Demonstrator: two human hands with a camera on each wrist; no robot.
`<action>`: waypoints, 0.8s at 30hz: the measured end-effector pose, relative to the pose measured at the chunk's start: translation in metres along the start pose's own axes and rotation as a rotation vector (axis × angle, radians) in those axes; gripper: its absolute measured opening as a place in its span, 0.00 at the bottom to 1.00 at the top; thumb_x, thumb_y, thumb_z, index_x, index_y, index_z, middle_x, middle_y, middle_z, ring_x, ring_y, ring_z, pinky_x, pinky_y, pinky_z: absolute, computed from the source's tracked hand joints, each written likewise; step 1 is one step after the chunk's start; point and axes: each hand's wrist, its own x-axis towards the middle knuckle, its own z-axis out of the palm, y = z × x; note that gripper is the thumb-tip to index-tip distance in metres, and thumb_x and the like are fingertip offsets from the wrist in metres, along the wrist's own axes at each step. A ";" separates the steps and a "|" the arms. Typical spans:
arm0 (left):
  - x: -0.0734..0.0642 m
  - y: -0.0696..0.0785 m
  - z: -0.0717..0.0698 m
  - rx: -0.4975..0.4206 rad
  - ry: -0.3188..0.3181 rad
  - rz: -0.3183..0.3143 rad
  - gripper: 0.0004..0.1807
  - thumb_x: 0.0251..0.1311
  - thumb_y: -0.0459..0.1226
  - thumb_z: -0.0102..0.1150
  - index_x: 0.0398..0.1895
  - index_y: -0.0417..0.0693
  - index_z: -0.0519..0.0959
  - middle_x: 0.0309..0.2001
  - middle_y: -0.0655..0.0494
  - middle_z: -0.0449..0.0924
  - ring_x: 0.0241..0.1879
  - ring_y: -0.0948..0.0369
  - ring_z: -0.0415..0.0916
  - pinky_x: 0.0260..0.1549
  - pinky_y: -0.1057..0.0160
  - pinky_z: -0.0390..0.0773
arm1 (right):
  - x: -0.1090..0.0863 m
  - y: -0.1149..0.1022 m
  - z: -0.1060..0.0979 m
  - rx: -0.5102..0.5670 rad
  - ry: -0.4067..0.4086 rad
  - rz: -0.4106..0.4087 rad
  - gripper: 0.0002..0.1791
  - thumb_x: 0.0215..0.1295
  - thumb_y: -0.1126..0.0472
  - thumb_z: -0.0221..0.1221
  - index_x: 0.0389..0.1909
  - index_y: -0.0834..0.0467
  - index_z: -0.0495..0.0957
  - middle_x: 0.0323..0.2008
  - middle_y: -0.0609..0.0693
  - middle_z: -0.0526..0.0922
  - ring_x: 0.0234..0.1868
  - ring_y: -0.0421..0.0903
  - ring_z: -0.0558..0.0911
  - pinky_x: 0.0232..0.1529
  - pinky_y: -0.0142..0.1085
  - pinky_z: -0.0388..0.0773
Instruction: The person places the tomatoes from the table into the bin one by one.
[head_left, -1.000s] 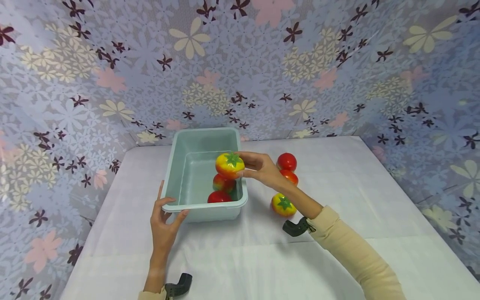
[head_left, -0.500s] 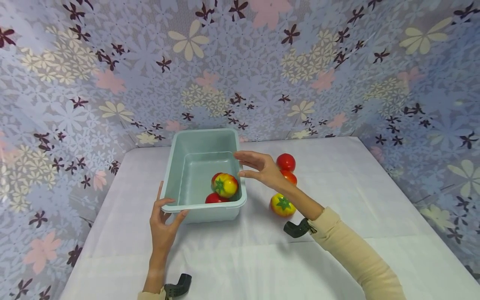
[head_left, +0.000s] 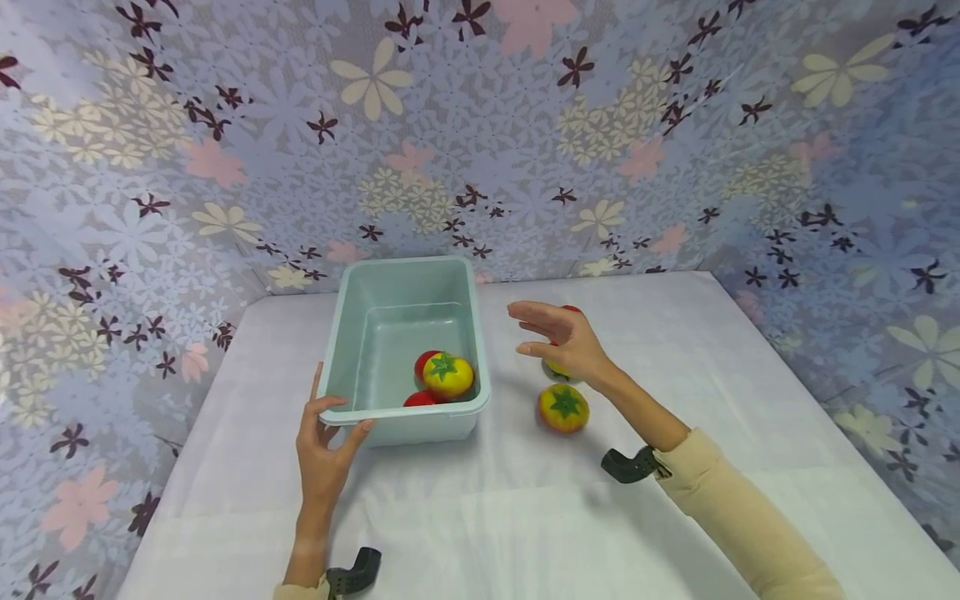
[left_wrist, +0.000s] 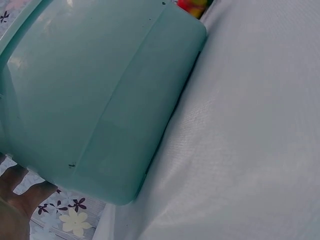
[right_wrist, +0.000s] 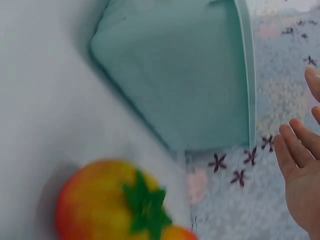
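My left hand [head_left: 326, 454] grips the near left corner of a pale green plastic bin [head_left: 408, 412], with fingers over the rim and thumb at the front wall. Inside, at the near right, a yellow-red toy tomato [head_left: 447, 375] with a green star top lies against two red ones, both partly covered. Right of the bin, my right hand [head_left: 570, 346] is held in the air with fingers spread and nothing in them. Below it on the cloth sits another yellow-red toy tomato [head_left: 564, 407]. A further tomato [head_left: 556, 367] and a red one [head_left: 572, 308] are mostly hidden behind that hand.
A white cloth [head_left: 480, 517] covers the table. Flower-patterned fabric [head_left: 525, 167] hangs behind and at both sides, close to the bin's far end. A black wrist mount [head_left: 630, 465] sticks out from the right sleeve, and another [head_left: 356, 571] from the left.
My right hand let go of the yellow-red toy tomato, which dropped onto the others in the bin. It then moved right, out over the tomatoes on the table. The left hand stayed put.
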 end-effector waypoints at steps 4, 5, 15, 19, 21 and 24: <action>0.001 0.001 -0.001 0.003 0.000 0.021 0.25 0.44 0.16 0.66 0.47 0.27 0.70 0.76 0.47 0.55 0.71 0.56 0.61 0.54 0.74 0.74 | -0.015 0.005 -0.014 0.019 0.019 0.004 0.32 0.56 0.71 0.67 0.62 0.71 0.69 0.61 0.63 0.76 0.62 0.45 0.77 0.62 0.37 0.73; 0.000 0.001 -0.001 0.004 0.001 0.018 0.25 0.44 0.16 0.66 0.47 0.28 0.70 0.76 0.48 0.55 0.71 0.56 0.61 0.53 0.74 0.74 | -0.019 0.006 -0.017 0.022 0.025 0.011 0.32 0.57 0.71 0.67 0.62 0.71 0.69 0.61 0.65 0.76 0.61 0.43 0.77 0.62 0.36 0.73; -0.001 0.001 0.002 0.035 0.008 -0.003 0.26 0.43 0.18 0.68 0.49 0.29 0.70 0.76 0.48 0.54 0.71 0.53 0.60 0.51 0.77 0.73 | -0.053 0.022 -0.040 -0.035 0.085 0.123 0.28 0.62 0.71 0.62 0.63 0.68 0.69 0.62 0.68 0.73 0.64 0.48 0.75 0.62 0.31 0.71; -0.001 0.000 0.001 0.041 0.006 0.000 0.26 0.44 0.18 0.68 0.49 0.30 0.70 0.76 0.47 0.53 0.72 0.52 0.59 0.52 0.77 0.73 | -0.065 0.029 -0.045 -0.060 0.091 0.155 0.28 0.62 0.70 0.62 0.64 0.65 0.69 0.63 0.65 0.73 0.66 0.53 0.73 0.64 0.32 0.69; -0.001 -0.001 0.001 0.031 0.003 0.007 0.26 0.44 0.17 0.67 0.49 0.28 0.70 0.76 0.46 0.53 0.72 0.53 0.59 0.53 0.77 0.73 | -0.070 0.033 -0.047 -0.068 0.095 0.167 0.29 0.62 0.69 0.63 0.65 0.64 0.69 0.63 0.65 0.74 0.66 0.52 0.73 0.64 0.32 0.69; -0.001 -0.002 0.001 0.015 -0.003 0.010 0.26 0.44 0.16 0.66 0.48 0.27 0.69 0.76 0.46 0.53 0.72 0.55 0.59 0.53 0.76 0.73 | -0.078 0.037 -0.048 -0.073 0.108 0.189 0.30 0.61 0.68 0.64 0.65 0.63 0.69 0.64 0.63 0.74 0.66 0.52 0.73 0.64 0.33 0.70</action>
